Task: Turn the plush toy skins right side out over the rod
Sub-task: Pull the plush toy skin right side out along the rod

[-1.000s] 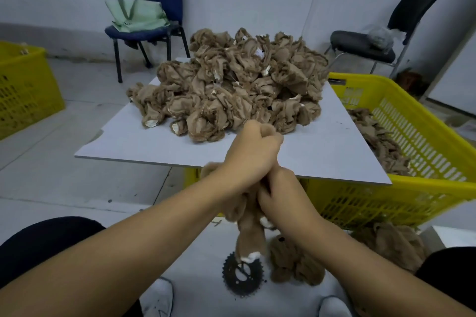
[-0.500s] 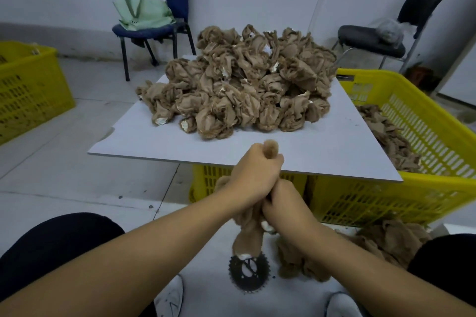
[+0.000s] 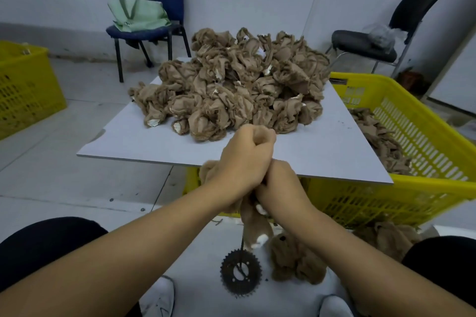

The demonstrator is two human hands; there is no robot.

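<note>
Left hand (image 3: pixel 244 159) higher; skins (image 3: pixel 381 136) in basket (image 3: pixel 422 134)

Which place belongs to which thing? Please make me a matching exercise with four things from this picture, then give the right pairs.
Things:
1. pile of skins
2. green bag
3. toothed wheel
4. clear bag

Places:
A. on the floor between the feet
B. on the black chair
C. on the white board
D. on the blue chair

Pairs: 1-C, 2-D, 3-A, 4-B

Fuzzy tan plush skins (image 3: pixel 231 90); glossy yellow plastic crate (image 3: pixel 422 136); dark metal sprocket (image 3: pixel 240 274).
</note>
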